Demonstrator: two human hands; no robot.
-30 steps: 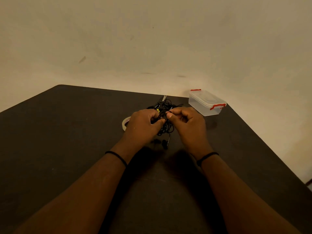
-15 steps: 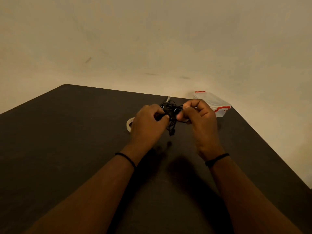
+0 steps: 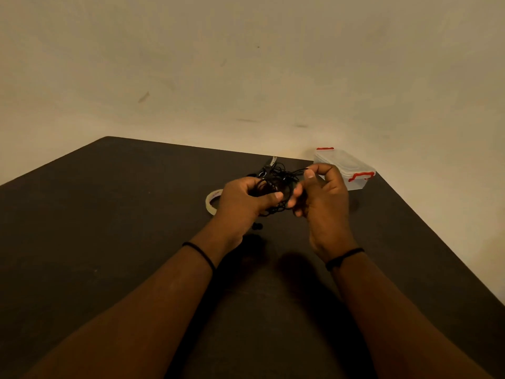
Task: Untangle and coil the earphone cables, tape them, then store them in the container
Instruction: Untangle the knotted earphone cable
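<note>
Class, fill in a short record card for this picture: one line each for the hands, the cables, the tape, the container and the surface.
left hand: grips the cable tangle
right hand: pinches a strand pulled from the tangle
earphone cables: black, tangled, held above the table
tape roll: flat on the table, partly behind the left hand
container: clear, lid on, red clips
table: dark

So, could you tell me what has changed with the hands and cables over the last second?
The right hand has pulled a strand out of the tangled earphone cables, up and to the right; the left hand still grips the bundle, now lifted off the table. Tape roll and lidded container stayed put.
</note>
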